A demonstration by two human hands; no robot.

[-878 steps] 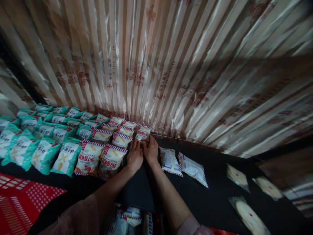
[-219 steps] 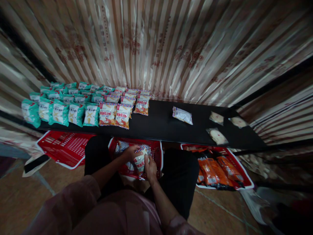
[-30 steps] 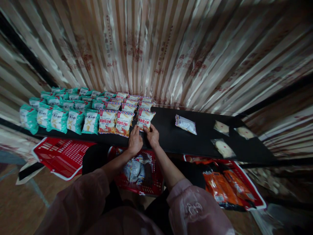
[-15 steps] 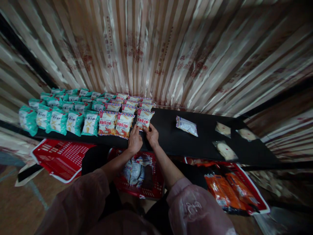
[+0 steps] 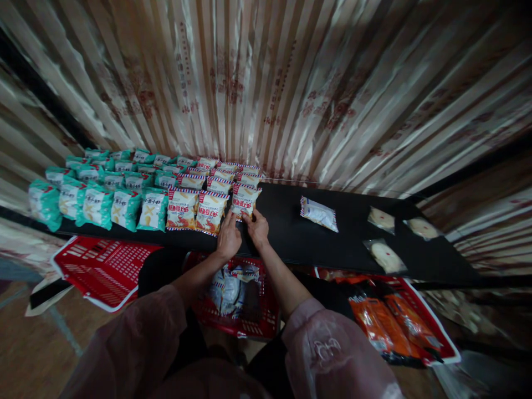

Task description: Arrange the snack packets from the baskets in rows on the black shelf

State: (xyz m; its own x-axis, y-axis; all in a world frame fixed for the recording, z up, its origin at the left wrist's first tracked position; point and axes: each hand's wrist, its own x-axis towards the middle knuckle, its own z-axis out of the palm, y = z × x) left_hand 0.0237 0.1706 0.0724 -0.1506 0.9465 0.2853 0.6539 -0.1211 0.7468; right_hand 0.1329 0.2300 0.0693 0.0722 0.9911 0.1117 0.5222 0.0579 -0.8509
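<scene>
Both my hands rest on the black shelf point(image 5: 291, 235) at the lower edge of a red-and-white snack packet point(image 5: 245, 201). My left hand point(image 5: 229, 238) lies with fingers stretched toward the packet's bottom left corner. My right hand point(image 5: 257, 229) pinches the packet's bottom edge. This packet stands at the right end of a row of like packets point(image 5: 195, 209), beside rows of teal packets point(image 5: 100, 202).
A white packet point(image 5: 319, 213) lies alone mid-shelf, with three clear-wrapped round cakes point(image 5: 386, 254) further right. Below the shelf stand a red basket with packets point(image 5: 236, 296), an empty red basket point(image 5: 103, 269) at the left and a red basket with orange packs point(image 5: 390, 324). Striped curtain behind.
The hands and the packet have barely moved over the last second. Seven seconds ago both hands held a packet down over the red basket; it now stands on the shelf.
</scene>
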